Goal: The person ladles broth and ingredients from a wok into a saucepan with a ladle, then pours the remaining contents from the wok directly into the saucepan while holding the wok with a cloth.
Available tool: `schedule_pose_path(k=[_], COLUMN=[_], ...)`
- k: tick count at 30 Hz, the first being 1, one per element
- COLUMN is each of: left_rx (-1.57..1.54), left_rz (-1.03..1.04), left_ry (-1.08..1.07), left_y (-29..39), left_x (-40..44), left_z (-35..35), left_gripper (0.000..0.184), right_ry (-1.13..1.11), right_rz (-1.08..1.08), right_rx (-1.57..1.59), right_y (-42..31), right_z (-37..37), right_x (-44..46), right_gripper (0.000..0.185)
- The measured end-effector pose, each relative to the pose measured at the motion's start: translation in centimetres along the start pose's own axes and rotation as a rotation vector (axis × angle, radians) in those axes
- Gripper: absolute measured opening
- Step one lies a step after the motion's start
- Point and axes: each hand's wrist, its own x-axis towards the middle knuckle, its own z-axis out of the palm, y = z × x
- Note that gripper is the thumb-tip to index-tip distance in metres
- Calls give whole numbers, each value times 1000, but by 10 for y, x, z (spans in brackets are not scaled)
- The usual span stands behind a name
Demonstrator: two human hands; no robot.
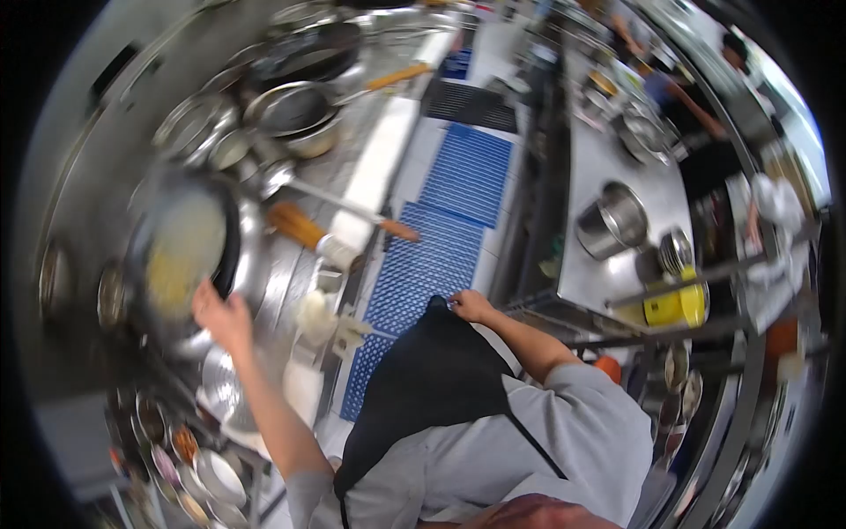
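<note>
1. Reaching over the large dark round wok (231, 251), your left hand (224, 319) is at its near rim. Its grip is loosely spread, thumb apart from the fingers; whether it touches the rim, you cannot tell.
2. The wok sits toward the wall-side edge of the metal cooking counter (275, 256) on your left. Pale yellow food (174, 269) lies inside, blurred under a cloudy whitish patch.
3. Your right hand (471, 306) is by the lower end of your black cloth apron (423, 379), above the blue perforated floor mats (467, 176). Its fingers are curled in; you cannot tell whether the grip pinches the cloth.
4. Beyond the wok, a long metal ladle with a wooden handle end (339, 201) slants across the counter's aisle-side edge. Just nearer you is a tan bristled brush (298, 225).
5. Toward the far end, a round mesh strainer with a wooden handle (295, 108) rests on a metal pot.
6. Across the aisle, a steel counter (617, 167) carries a tilted cylindrical steel pot (612, 220) and, by its near right corner, a yellow container (674, 304). Another person's arm (696, 106) shows past its far right edge.
</note>
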Motion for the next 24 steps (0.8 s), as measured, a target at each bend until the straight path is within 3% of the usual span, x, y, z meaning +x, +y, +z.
schedule_pose_path(k=[2,3,5,6,7,8,9,11,12,15,18,21,24], left_rx=[49,4,-402,-568,-938,-879,-1040,-1066,-1072,-1456,-1530,-1947,-2174], left_rz=[-23,-66,-106,-51,-146,-79,-159,198,212,-172,-404,-743,-839], left_ry=[32,65,-27,-86,-276,-486,-727,-880,-1062,-1567,-1785,-1764,-1643], left_y=[-13,71,107,121,146,181,211,264,294,339,371,401,412], left_x=[15,1,-7,-25,-36,-41,-59,-78,-86,-112,-92,-79,-70], left_z=[-39,6,-12,13,28,16,35,48,46,75,58,64,102], left_gripper=[56,53,43,33,26,23,22,23,26,38,51,61,65], right_ry=[89,157,142,174,213,222,236,-57,-126,-307,-307,128,466], right_rz=[12,52,74,98,104,53,5,3,-57,-213,-170,-412,-576], right_rx=[-10,-32,83,142,226,287,326,381,453,921,964,946,611], right_y=[-32,39,31,29,16,9,11,-28,-38,-75,-80,-79,-74], right_z=[32,-33,-21,-37,-42,-37,-42,-72,-86,-120,-144,-170,-180], right_x=[9,0,-17,-33,-36,-32,-29,-30,-32,-36,-38,-39,-28], right_gripper=[27,26,25,27,29,31,32,27,26,21,20,17,39])
